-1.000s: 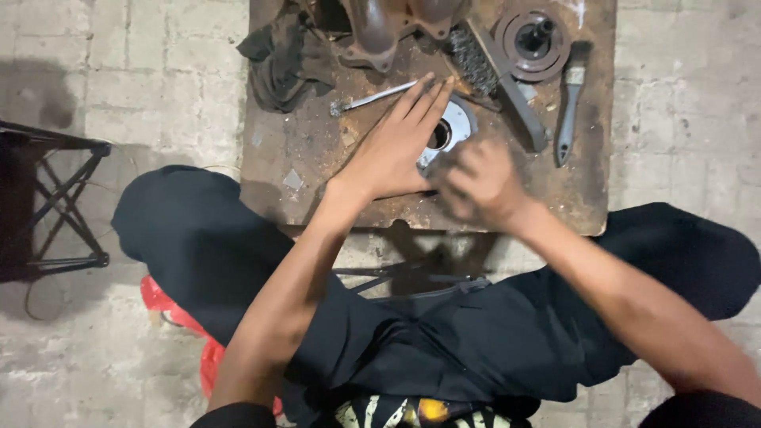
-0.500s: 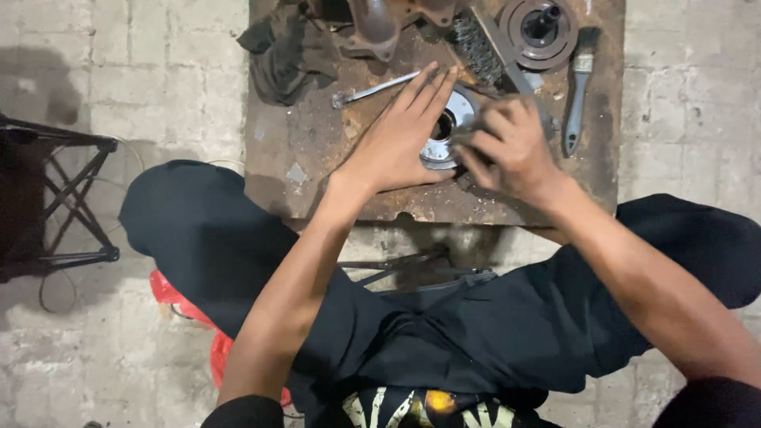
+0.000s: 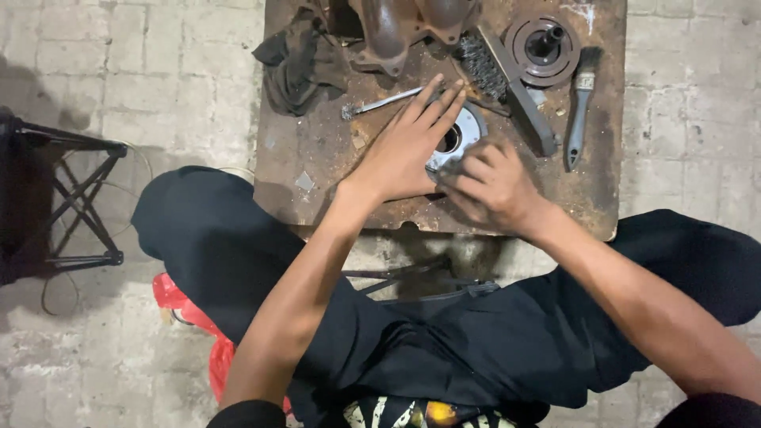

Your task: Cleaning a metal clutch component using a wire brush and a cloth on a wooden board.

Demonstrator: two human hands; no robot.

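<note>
The left hand (image 3: 404, 150) lies flat over the round metal plate (image 3: 462, 133), covering most of it; only its right rim and centre hole show. The right hand (image 3: 493, 186) is blurred, and whatever its curled fingers press is hidden beneath them. The tabletop (image 3: 317, 170) is cut off at the top edge, along with the cast metal part (image 3: 396, 28) there.

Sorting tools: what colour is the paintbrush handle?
Dark grey, almost black; the paintbrush shows best in the head view.
</note>
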